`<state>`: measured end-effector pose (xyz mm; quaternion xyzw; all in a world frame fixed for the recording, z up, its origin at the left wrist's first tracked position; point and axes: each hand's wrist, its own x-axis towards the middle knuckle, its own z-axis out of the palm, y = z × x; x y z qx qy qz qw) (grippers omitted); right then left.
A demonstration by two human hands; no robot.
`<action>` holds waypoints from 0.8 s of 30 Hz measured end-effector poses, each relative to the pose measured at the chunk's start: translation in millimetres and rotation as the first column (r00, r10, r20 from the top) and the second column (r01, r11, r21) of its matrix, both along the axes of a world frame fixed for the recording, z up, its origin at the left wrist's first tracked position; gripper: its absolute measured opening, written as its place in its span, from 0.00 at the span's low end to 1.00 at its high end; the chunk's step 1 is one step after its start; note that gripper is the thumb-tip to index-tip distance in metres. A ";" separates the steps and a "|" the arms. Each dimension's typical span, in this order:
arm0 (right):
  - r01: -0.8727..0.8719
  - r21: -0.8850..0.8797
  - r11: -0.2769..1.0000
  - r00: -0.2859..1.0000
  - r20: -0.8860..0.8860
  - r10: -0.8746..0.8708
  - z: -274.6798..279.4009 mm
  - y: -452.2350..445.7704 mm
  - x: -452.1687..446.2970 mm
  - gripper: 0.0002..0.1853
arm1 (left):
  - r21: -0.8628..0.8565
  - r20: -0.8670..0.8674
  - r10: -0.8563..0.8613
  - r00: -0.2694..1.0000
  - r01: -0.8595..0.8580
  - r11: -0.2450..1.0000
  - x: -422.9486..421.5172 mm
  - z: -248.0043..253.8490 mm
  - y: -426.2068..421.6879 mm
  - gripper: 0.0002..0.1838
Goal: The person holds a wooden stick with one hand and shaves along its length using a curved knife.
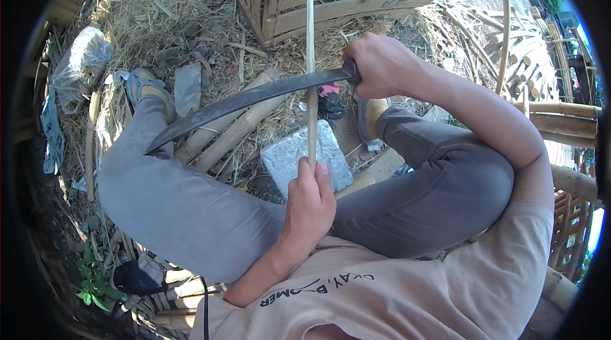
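My left hand [310, 203] is closed round the lower end of a long, thin bamboo strip [310, 28], which points away from me over a pale stone block [305, 155]. My right hand [385, 66] grips the handle of a machete with a long, dark, curved blade [254, 95]. The blade lies across the strip above my left hand, its tip pointing left toward my knee. Whether its edge touches the strip, I cannot tell. Most of the handle is hidden in my right fist.
A slatted wooden crate [356, 2] stands ahead, beyond the strip's far end. Bamboo poles [238, 127] lie between my legs. Cut bamboo pieces [528, 66] are heaped at the far right. A clear plastic bag [83, 63] lies at left among straw.
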<state>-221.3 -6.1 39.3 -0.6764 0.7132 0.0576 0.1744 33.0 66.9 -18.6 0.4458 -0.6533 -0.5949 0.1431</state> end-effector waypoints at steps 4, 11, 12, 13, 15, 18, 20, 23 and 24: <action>0.002 0.001 1.000 1.000 -0.027 -0.002 -2.2 -3.0 -1.4 0.14 | 0.029 -0.075 0.025 0.997 -0.022 0.999 1.4 1.2 -0.5 0.14; 0.099 -0.097 0.990 0.990 -0.087 -0.107 -6.4 -12.1 -40.1 0.13 | 0.055 -0.101 0.067 0.993 -0.062 0.997 3.2 -5.5 4.6 0.16; 0.111 -0.114 0.987 0.989 -0.081 -0.121 -5.2 -11.2 -41.5 0.14 | 0.042 -0.099 0.060 0.993 -0.056 0.998 3.6 -5.9 3.6 0.16; 0.103 -0.115 0.988 0.988 -0.102 -0.115 -3.1 -10.3 -41.8 0.13 | 0.031 -0.097 0.054 0.994 -0.051 0.998 4.3 -6.7 2.5 0.16; 0.080 -0.117 0.990 0.985 -0.143 -0.096 1.7 -12.0 -39.1 0.13 | 0.022 -0.096 0.048 0.994 -0.046 0.999 4.1 -7.2 0.9 0.17; 0.073 -0.089 0.993 0.996 -0.051 -0.078 -1.5 -12.0 -44.4 0.12 | 0.015 -0.087 0.049 0.995 -0.048 0.999 4.1 -8.2 -2.3 0.18; 0.050 -0.128 0.990 0.999 0.000 -0.051 -9.4 -9.5 -48.4 0.09 | -0.005 -0.073 0.056 0.996 -0.056 0.998 4.1 -10.0 -5.1 0.18; 0.015 -0.102 0.995 0.999 0.033 -0.011 2.1 -10.3 -32.5 0.12 | -0.017 -0.063 0.052 0.997 -0.053 0.998 4.0 -13.6 -5.6 0.18; 0.004 -0.081 0.997 0.999 0.033 -0.002 8.2 -8.5 -25.5 0.13 | -0.021 -0.068 0.054 0.996 -0.056 0.998 3.5 -15.0 -5.2 0.18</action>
